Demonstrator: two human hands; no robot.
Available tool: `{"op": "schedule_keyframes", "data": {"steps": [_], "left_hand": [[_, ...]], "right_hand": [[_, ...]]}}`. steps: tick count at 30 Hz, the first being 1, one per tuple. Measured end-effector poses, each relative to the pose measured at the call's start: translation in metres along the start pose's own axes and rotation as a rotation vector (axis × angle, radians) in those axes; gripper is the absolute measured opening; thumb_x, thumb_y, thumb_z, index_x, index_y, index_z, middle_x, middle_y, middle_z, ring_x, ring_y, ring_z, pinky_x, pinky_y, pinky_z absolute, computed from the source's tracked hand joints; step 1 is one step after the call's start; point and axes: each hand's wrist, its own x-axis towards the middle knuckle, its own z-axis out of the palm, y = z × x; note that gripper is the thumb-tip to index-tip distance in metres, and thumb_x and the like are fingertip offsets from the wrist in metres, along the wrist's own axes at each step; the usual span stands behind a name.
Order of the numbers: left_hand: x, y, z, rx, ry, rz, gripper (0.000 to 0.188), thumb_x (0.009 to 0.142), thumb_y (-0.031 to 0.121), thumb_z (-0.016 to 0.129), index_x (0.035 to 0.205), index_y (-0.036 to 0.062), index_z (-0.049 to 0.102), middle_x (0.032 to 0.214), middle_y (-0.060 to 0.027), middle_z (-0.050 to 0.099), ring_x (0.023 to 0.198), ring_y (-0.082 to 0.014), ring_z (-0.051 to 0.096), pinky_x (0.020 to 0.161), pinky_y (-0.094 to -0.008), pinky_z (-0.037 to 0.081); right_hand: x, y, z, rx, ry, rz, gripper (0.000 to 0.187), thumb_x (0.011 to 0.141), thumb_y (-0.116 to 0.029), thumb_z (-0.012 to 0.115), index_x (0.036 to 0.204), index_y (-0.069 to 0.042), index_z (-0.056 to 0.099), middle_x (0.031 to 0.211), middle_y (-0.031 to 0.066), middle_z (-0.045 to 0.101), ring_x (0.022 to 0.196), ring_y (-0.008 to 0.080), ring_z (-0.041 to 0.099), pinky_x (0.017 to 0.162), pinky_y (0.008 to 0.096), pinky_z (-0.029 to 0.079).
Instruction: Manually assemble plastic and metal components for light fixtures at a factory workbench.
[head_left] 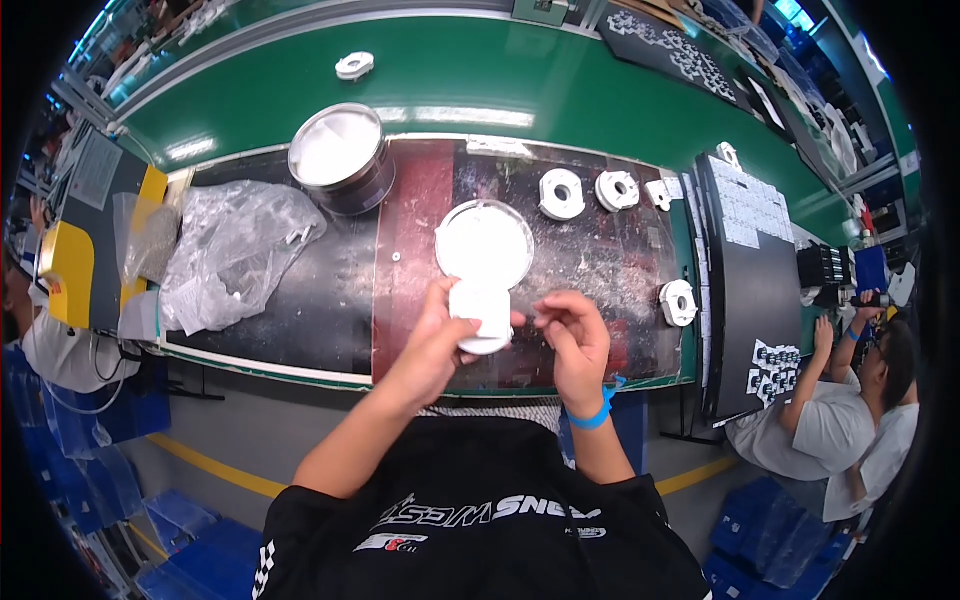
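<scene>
My left hand (440, 335) is closed around a white plastic part (482, 312), flat on top with a rounded lower end, its thumb pressing on the face. Just beyond it, a shallow round dish (485, 245) with a shiny rim and white contents rests on the worn mat. My right hand (577, 345), with a blue wristband, hovers to the right of the part. Its fingers are curled and pinched; whatever they may hold is too small to make out. Several white ring-shaped parts (562, 194) sit farther right on the mat.
A metal can (340, 160) with white contents stands at the back left, next to a clear plastic bag (240, 255). A yellow and grey machine (105, 220) borders the left side. Stacked black boards (740, 290) lie at the right, where another person (825, 420) works.
</scene>
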Motion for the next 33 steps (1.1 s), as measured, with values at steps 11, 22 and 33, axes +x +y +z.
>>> {"op": "schedule_keyframes", "data": {"steps": [11,22,33], "left_hand": [[0.242,0.085,-0.011,0.581,0.123,0.004,0.046,0.083,0.022,0.079,0.119,0.0055,0.055,0.096,-0.0098,0.069,0.083,-0.0176,0.068,0.071,-0.0288,0.055],[0.364,0.081,-0.059,1.588,0.468,0.225,0.048,0.082,0.042,0.071,0.099,-0.0020,0.071,0.102,-0.0254,0.070,0.097,-0.0373,0.067,0.086,-0.0467,0.053],[0.312,0.273,-0.128,1.950,0.696,0.418,0.053,0.082,0.034,0.066,0.126,0.0052,0.060,0.121,-0.0218,0.063,0.114,-0.0389,0.059,0.098,-0.0461,0.048]], "right_hand": [[-0.027,0.004,-0.033,-0.595,0.001,-0.144,0.022,0.083,0.011,0.051,0.093,0.001,0.069,0.083,0.0098,0.065,0.070,0.0161,0.063,0.064,0.0268,0.049],[-0.031,0.004,-0.040,-0.705,-0.055,-0.136,0.021,0.080,0.008,0.055,0.092,-0.001,0.069,0.084,0.0146,0.067,0.076,0.0289,0.067,0.069,0.0336,0.054],[-0.036,0.016,-0.031,-0.886,0.149,-0.279,0.021,0.073,0.012,0.055,0.083,-0.001,0.068,0.080,0.0155,0.066,0.073,0.0328,0.063,0.066,0.0380,0.051]]}}
